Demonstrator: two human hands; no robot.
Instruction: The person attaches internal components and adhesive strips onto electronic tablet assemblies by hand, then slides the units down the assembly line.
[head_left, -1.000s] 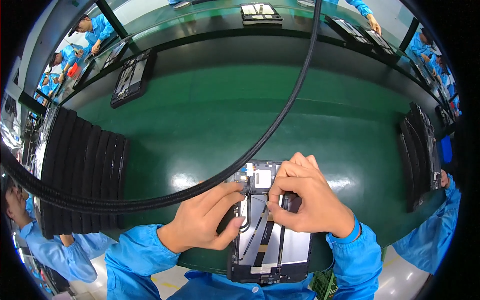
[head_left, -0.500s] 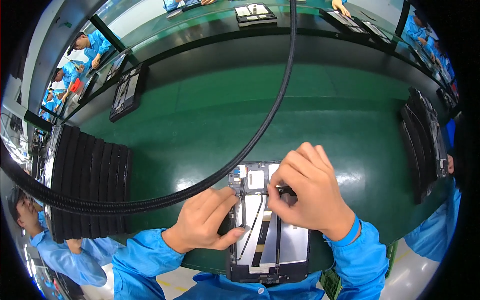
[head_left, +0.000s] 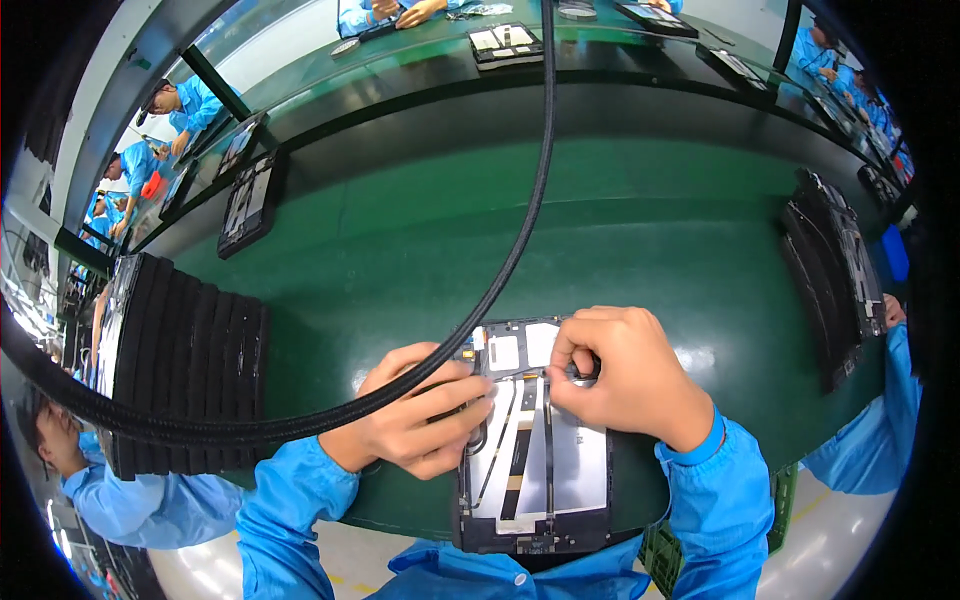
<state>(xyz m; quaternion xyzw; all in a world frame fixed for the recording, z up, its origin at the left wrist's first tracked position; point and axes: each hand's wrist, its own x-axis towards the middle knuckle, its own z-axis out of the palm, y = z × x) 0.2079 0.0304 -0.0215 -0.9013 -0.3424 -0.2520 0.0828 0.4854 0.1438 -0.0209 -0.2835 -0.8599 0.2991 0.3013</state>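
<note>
An opened tablet (head_left: 578, 470) lies in front of me, its silver back plate, dark strips and small parts exposed. My left hand (head_left: 425, 415) rests on its upper left side, fingers apart and bent, fingertips at the frame; a black cable crosses in front of this hand. My right hand (head_left: 630, 370) is over the tablet's upper right part, thumb and forefinger pinched on a small dark piece (head_left: 592, 366), mostly hidden. A thin dark line runs between the two hands' fingertips; whether it belongs to that piece I cannot tell.
A thick black braided cable (head_left: 515, 260) hangs across the view. Black padded slabs (head_left: 190, 370) stand in a row at left, and more tablets (head_left: 830, 280) lean at right. One tablet (head_left: 250, 205) lies at back left. People in blue work around the green table (head_left: 400, 270).
My left hand has shifted up along the tablet's left side, its thumb now nearer the fingers. The right hand has turned slightly and still pinches the dark piece. The whole view has moved a little.
</note>
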